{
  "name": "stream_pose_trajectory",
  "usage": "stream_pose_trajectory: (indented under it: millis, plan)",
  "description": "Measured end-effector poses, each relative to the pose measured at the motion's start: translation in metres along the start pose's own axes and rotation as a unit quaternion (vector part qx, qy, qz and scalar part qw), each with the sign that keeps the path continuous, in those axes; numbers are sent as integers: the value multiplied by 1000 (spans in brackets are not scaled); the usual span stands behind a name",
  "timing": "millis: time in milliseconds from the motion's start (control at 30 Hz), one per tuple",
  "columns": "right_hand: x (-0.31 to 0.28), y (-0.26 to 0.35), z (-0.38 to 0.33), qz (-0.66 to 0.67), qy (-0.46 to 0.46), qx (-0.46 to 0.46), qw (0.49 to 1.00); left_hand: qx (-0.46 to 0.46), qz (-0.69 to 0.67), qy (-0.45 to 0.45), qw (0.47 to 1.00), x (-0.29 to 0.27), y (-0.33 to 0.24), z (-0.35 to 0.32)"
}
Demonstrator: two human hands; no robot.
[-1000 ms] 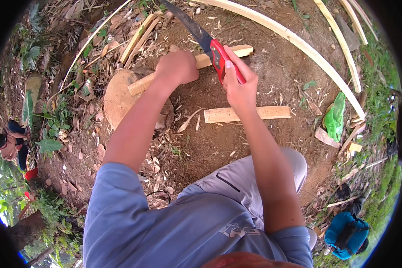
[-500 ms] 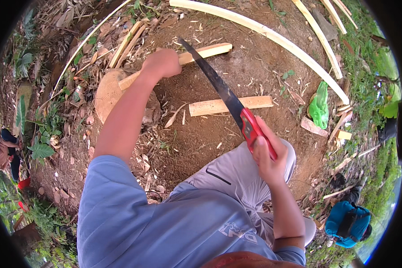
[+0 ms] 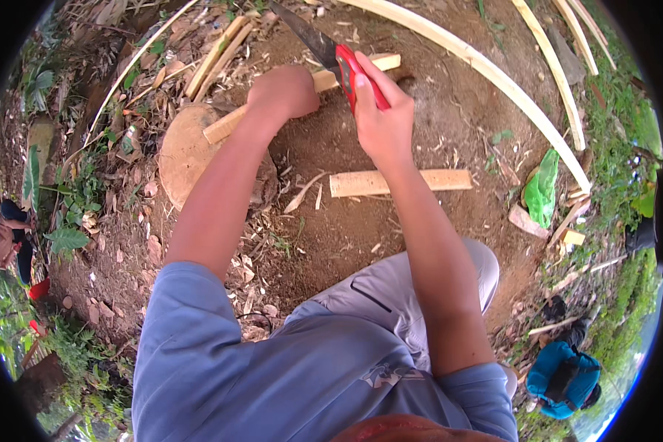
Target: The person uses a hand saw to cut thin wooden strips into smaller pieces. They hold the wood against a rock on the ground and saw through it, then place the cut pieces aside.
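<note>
My left hand (image 3: pixel 283 92) is closed around a pale wooden strip (image 3: pixel 225 125), pinning it down near its middle. One end of the strip lies over a round tree stump (image 3: pixel 180 158), and the other reaches out to the right. In my right hand (image 3: pixel 385 121) is a handsaw (image 3: pixel 309 35) with a red handle and a dark blade. The blade points up and to the left and crosses over the strip just right of my left hand; whether its teeth touch the wood I cannot tell. A shorter wooden piece (image 3: pixel 346 184) lies on the soil behind my right forearm.
A long curved wooden strip (image 3: pixel 486 66) arcs across the far right, with more strips beyond it. A green plastic bag (image 3: pixel 541 190) lies at the right. Two thin sticks (image 3: pixel 217 55) lie past the stump. People crouch at far left (image 3: pixel 9 236) and lower right (image 3: pixel 565 376).
My right hand has moved up and left, carrying the saw forward over the wooden strip. My left hand keeps hold of the strip. The whole view has shifted slightly.
</note>
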State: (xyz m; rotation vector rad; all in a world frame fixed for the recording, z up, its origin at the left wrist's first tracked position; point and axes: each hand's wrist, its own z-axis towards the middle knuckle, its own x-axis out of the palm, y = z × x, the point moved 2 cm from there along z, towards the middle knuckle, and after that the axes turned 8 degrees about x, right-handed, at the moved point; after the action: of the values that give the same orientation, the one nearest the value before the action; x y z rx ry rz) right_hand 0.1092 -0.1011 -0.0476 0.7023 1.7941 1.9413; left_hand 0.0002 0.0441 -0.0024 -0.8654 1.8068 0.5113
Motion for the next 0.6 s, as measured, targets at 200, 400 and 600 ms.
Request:
stream_pose_trajectory:
  millis: [200, 400, 600]
  plan:
    - [-4, -14, 4, -18, 22, 34, 999, -4, -1, -15, 1000, 9, 14, 11]
    - [-24, -5, -22, -16, 15, 53, 998, 25, 33, -42, 998, 21, 3, 0]
    - [-61, -7, -100, -5, -14, 41, 999, 45, 42, -8, 998, 13, -2, -7]
